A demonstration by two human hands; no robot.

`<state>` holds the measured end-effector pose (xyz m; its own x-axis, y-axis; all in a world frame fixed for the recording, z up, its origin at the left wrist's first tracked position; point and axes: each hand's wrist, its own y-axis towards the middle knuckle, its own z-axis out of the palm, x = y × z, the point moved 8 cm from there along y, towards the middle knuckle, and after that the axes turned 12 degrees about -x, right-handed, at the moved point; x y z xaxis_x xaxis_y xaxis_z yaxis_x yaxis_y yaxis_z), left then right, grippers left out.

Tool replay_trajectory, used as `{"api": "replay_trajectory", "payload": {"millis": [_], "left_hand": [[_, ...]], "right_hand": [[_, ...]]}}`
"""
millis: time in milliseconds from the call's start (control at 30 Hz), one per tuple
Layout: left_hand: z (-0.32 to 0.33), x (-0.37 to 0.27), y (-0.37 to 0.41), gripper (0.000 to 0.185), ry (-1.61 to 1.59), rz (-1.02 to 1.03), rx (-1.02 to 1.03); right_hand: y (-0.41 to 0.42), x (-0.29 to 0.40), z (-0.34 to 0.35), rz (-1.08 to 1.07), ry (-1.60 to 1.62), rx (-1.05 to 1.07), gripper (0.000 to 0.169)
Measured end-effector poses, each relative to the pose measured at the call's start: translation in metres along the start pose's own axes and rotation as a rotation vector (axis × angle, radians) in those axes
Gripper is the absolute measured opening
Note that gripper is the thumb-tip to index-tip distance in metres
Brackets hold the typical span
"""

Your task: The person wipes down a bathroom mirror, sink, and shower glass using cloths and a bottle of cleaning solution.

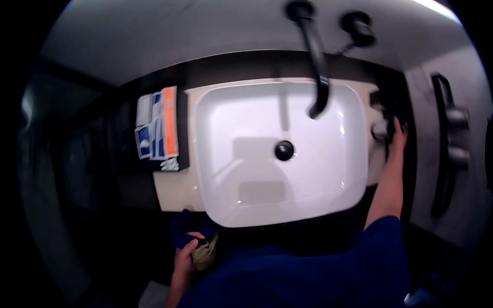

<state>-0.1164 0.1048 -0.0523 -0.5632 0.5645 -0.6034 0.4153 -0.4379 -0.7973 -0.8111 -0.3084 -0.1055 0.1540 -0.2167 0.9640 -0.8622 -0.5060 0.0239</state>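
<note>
A dark blue cloth (179, 231) and a beige cloth (205, 255) are bunched together in my left hand (186, 256), low in front of the counter. My right hand (399, 134) reaches past the right side of a white basin (254, 115). It is at a small dark object with a pale grey part (380, 130) beside it. Blur and shadow hide whether my fingers close around that object. A round black drain plug (284, 150) sits in the basin floor. Over the basin hangs a black wall spout (319, 77).
On the left, a black tray (183, 146) holds several flat packets (169, 121) in orange, blue and white. A black tap handle (358, 29) juts from the back wall. Along the right wall runs a black rack (443, 181) with pale cylindrical items (457, 117). Cream counter (177, 188) borders the basin.
</note>
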Motion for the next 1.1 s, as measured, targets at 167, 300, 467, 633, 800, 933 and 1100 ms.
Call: {"api": "replay_trajectory", "payload": {"millis": [167, 300, 467, 633, 800, 933, 1100], "left_hand": [[-0.026, 0.005, 0.006, 0.014, 0.071, 0.127, 0.009], [-0.055, 0.021, 0.006, 0.012, -0.059, 0.204, -0.081], [-0.098, 0.074, -0.009, 0.011, -0.165, 0.202, -0.160], [-0.165, 0.114, -0.032, 0.012, -0.274, 0.217, -0.259], [-0.251, 0.146, -0.079, 0.012, -0.413, 0.293, -0.297], [-0.305, 0.146, -0.108, 0.013, -0.355, 0.463, -0.248], [-0.388, 0.174, -0.143, 0.029, -0.513, 0.366, -0.329]], "right_hand": [[0.014, -0.024, -0.009, -0.017, -0.180, -0.073, 0.052], [0.026, -0.010, -0.040, -0.531, -0.433, -0.105, 0.054], [-0.159, 0.104, -0.068, -0.930, -0.234, -0.150, 0.047], [-0.338, 0.202, -0.093, -0.989, 0.122, 0.201, 0.037], [-0.483, 0.237, -0.094, -0.713, 0.183, 0.712, 0.033], [-0.685, 0.254, -0.126, -0.718, 0.300, 1.297, 0.028], [-0.962, 0.205, -0.152, 0.064, 0.253, 1.998, 0.015]]}}
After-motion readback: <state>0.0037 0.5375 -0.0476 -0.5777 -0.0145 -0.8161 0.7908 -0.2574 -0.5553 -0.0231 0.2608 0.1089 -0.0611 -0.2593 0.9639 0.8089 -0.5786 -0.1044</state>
